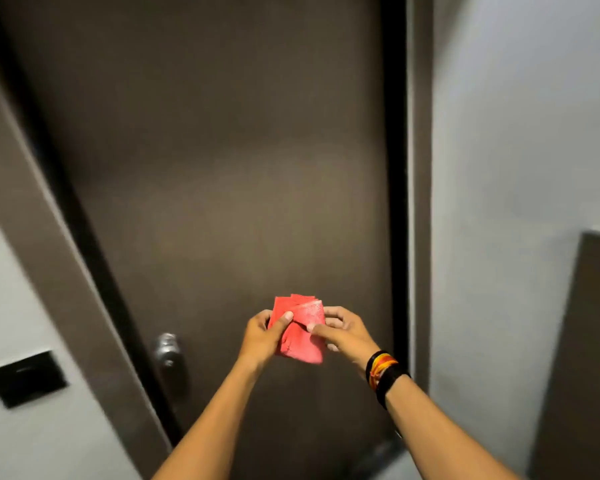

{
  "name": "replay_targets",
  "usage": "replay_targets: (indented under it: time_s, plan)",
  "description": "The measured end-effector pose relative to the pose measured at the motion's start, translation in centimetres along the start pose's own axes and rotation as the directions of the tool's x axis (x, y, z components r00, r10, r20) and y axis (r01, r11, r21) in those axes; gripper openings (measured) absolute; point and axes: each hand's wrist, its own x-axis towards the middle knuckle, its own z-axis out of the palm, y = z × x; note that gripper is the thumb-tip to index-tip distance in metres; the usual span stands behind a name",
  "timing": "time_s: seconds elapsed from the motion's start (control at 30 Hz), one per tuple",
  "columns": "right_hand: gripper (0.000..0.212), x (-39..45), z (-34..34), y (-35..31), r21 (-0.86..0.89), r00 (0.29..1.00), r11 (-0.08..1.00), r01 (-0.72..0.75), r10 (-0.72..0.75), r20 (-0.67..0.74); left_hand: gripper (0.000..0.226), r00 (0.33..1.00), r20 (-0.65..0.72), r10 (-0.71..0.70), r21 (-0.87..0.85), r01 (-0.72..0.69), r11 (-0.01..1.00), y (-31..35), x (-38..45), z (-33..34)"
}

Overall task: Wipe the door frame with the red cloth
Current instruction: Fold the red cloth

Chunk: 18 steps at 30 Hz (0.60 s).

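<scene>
Cloth first: your red cloth, folded, sits in both hands before the closed dark door. Your left hand grips its 9 o'clock edge, thumb on top; your right hand pinches the 3 o'clock edge. Wristbands circle your right wrist. The door frame stands at 3 o'clock, untouched; the knob lies toward 9 o'clock, the wall plate farther out.

A strip of pale floor shows at the bottom centre of the frame, between the 2 forearms. It is blurred. Nothing lying on it can be made out.
</scene>
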Motion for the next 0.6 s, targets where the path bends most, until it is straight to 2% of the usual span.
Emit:
replay_targets:
  time_s: [0.07,0.17,0.23,0.33,0.47,0.57,0.6]
  plan:
    - [0.041,-1.4,-6.2,5.0,-0.058,0.991,0.995,-0.083,0.076,-0.107,0.029,0.992,0.084,-0.097,-0.001,0.098,0.995,-3.8,-1.1,7.9]
    - [0.033,-4.4,-13.9,12.9,-0.031,0.932,0.976,-0.214,0.195,-0.305,0.039,0.957,0.168,-0.235,0.025,0.235,0.972,-9.7,-3.6,18.0]
    - [0.026,-7.0,-20.1,19.3,0.025,0.837,0.943,-0.331,0.305,-0.455,0.043,0.894,0.296,-0.337,0.076,0.329,0.941,-14.2,-6.9,26.0]
    - [0.025,-11.5,-26.5,27.7,0.076,0.674,0.876,-0.476,0.419,-0.608,0.025,0.779,0.421,-0.465,0.129,0.456,0.880,-19.4,-11.8,34.1]
    - [0.023,-17.4,-33.0,37.3,0.130,0.471,0.757,-0.641,0.521,-0.712,0.022,0.666,0.485,-0.567,0.259,0.510,0.821,-28.2,-18.1,43.6]
    - [0.006,-20.3,-36.1,42.7,0.131,0.363,0.619,-0.775,0.605,-0.709,0.029,0.614,0.497,-0.613,0.313,0.533,0.787,-32.9,-22.2,48.4]
    - [0.012,-20.8,-37.0,44.4,0.111,0.343,0.592,-0.798,0.598,-0.724,0.032,0.606,0.508,-0.612,0.330,0.519,0.789,-33.4,-23.1,49.7]
